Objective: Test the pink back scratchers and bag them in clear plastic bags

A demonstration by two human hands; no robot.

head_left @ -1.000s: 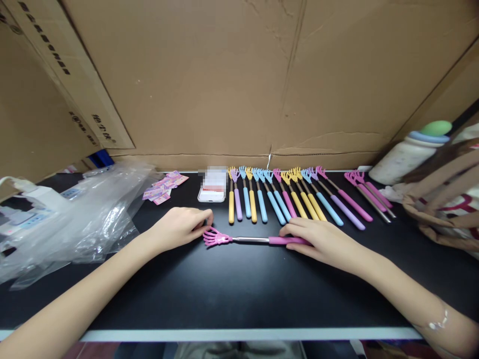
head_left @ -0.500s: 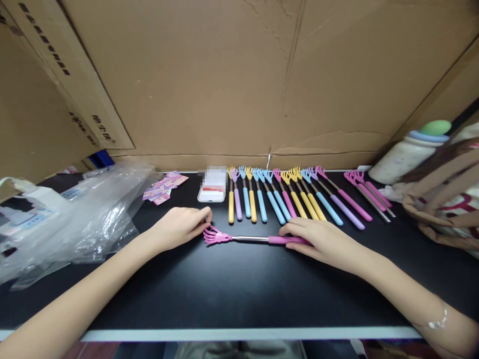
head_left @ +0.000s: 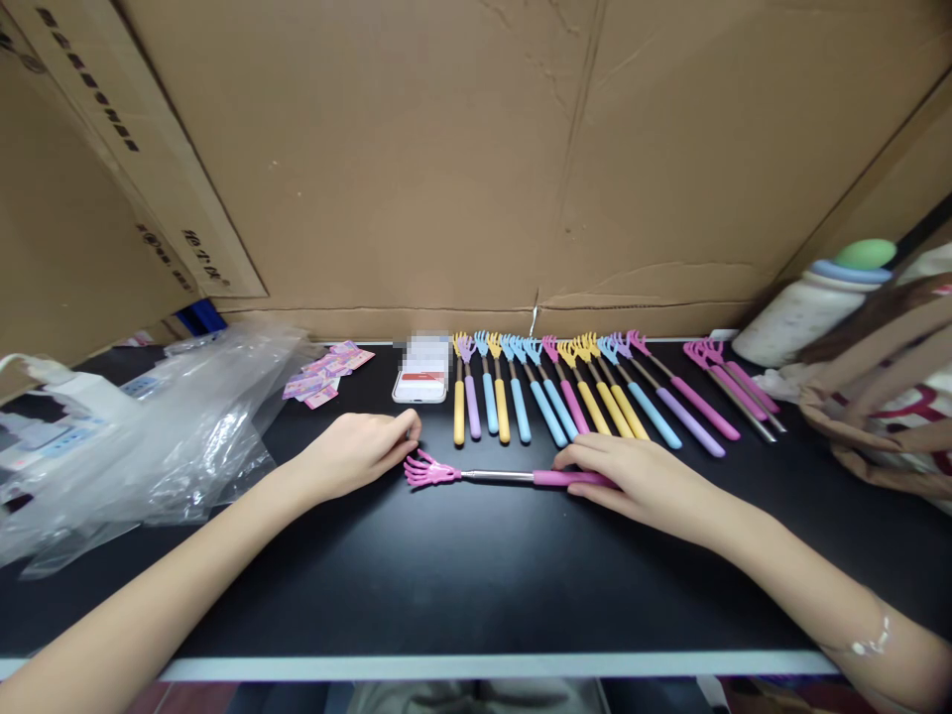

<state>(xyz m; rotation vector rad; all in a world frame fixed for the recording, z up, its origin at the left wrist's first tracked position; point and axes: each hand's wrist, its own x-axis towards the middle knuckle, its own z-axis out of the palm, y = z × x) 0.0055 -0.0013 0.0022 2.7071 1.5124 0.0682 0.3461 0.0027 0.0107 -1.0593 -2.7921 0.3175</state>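
Pink scratcher (head_left: pixel 497 476) lies between our left hand (head_left: pixel 355 453), fingers drawn together by its claw, hold unclear, and right hand (head_left: pixel 623 474), curled around its handle; we're apparently steadying it, and any lift calls for firm grip.

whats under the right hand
A scratcher's pink handle runs in under the right hand. The handle's end and the patch of table beneath the palm are covered, so neither can be seen.

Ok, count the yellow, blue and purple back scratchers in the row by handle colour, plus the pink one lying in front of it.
Yellow back scratchers: 5
Blue back scratchers: 5
Purple back scratchers: 2
Pink back scratcher in front: 1
Total: 13
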